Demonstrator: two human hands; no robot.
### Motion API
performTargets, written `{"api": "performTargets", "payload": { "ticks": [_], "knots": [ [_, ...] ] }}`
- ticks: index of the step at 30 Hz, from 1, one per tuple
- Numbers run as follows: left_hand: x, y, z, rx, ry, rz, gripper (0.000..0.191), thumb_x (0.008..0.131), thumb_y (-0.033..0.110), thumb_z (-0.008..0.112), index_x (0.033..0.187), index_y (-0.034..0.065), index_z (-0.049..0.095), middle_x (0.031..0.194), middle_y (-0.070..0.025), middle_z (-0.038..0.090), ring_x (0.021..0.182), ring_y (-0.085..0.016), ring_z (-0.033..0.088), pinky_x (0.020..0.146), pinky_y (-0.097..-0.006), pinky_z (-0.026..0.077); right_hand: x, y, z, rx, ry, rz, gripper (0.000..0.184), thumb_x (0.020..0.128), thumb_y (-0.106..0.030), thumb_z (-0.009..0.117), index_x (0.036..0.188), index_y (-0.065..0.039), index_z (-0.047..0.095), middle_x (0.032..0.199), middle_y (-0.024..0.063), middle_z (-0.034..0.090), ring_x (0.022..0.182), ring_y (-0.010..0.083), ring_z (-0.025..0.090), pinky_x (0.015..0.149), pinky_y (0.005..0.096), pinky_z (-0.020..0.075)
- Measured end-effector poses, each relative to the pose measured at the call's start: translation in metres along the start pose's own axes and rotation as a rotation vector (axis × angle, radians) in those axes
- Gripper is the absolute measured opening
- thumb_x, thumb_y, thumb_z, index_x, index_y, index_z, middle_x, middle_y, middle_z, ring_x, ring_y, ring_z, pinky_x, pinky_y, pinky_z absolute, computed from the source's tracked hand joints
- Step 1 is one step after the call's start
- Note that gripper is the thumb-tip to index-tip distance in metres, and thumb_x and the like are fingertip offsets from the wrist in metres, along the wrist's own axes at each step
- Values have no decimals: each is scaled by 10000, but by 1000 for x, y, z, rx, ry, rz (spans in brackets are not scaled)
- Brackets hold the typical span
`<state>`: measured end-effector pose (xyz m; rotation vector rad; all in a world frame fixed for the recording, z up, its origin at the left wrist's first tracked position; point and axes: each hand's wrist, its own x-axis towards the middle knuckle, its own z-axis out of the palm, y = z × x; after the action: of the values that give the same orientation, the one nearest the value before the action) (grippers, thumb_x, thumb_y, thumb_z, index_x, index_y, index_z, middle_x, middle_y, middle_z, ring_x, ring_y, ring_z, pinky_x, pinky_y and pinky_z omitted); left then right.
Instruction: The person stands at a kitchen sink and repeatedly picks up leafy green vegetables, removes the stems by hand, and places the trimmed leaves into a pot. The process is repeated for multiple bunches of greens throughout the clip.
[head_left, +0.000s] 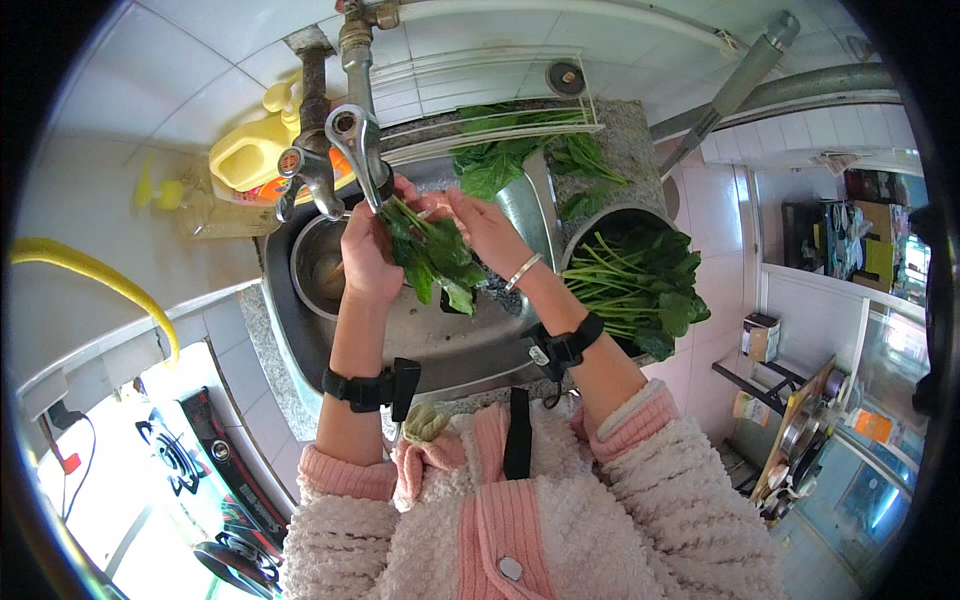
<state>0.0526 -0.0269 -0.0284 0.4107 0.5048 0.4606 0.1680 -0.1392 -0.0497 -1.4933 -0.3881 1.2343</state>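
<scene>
Under the chrome tap, my left hand is closed around the stems of a small bunch of leafy greens. Wet-looking leaves hang down over the stainless steel sink. My right hand holds the bunch from the other side, its fingertips partly hidden behind the stems and leaves. A metal pot stands in the sink, left of my left hand. To the right of my right forearm, a round pot is heaped with more greens, their stems pointing left.
Loose greens lie at the sink's back right, beneath a white wire rack. Behind the second tap stands a yellow detergent jug. A gas stove is at lower left, and a yellow hose curves along the left.
</scene>
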Motion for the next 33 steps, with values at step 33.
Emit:
{"api": "performTargets", "payload": {
  "ticks": [33],
  "knots": [
    [-21, 20, -6, 269, -85, -150, 222, 861, 177, 440, 1061, 81, 441, 824, -82, 513, 644, -159, 476, 631, -299, 415, 4, -44, 18, -574, 2, -786, 154, 843, -133, 663, 925, -4, 684, 1129, 118, 625, 871, 239, 659, 721, 309, 522]
  ]
}}
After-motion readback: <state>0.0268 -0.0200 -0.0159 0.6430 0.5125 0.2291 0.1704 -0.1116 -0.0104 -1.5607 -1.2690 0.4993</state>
